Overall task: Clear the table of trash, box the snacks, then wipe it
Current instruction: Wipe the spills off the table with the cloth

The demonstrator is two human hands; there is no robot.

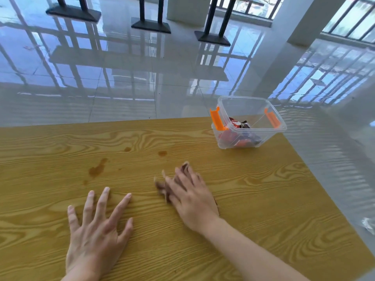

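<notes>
Right hand (190, 197) covers blurred dark wrappers (162, 187) mid-table; left hand (97, 226) splayed flat; snack box (246, 123) at far edge.

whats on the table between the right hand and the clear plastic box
Head view: bare wood-grain table separates the right hand from the clear orange-latched plastic box; a small brown stain sits just left.

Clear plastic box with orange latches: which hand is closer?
Right. The right hand lies on the table just short of the clear plastic box with orange latches; the left hand rests farther back and left.
</notes>
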